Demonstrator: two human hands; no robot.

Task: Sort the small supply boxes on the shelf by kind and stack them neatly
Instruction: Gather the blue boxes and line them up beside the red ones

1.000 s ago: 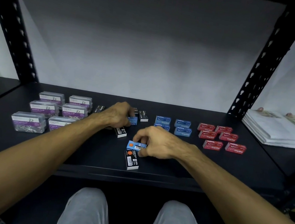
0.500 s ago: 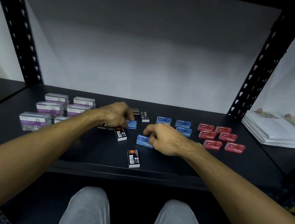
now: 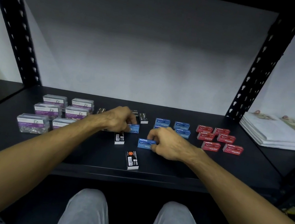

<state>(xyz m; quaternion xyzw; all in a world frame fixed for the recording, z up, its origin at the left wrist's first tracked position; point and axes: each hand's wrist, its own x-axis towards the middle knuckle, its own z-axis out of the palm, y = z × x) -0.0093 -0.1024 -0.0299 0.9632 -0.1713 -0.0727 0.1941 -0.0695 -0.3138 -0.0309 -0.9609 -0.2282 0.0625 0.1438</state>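
On the black shelf point(image 3: 171, 176) my right hand point(image 3: 168, 144) grips a blue staples box point(image 3: 144, 143) at the middle. My left hand point(image 3: 118, 119) closes on another blue staples box point(image 3: 134, 128) a little further back. Several blue staples boxes point(image 3: 172, 126) stand grouped behind my right hand, and several red staples boxes point(image 3: 219, 139) to their right. Clear paper clip boxes with purple labels point(image 3: 55, 112) fill the left side. One black box point(image 3: 131, 160) lies alone near the front edge; another black box point(image 3: 119, 138) lies under my left hand, more black boxes point(image 3: 143, 117) at the back.
Perforated black uprights point(image 3: 255, 71) frame the shelf bay, with a grey wall behind. A stack of folded white paper or cloth point(image 3: 272, 132) lies on the neighbouring shelf to the right. My knees in grey trousers point(image 3: 124, 219) show below the shelf's front edge.
My right hand carried the blue staples box from the front, off the black box, back towards the blue group. My left hand stayed on its blue box. The view shifted slightly.
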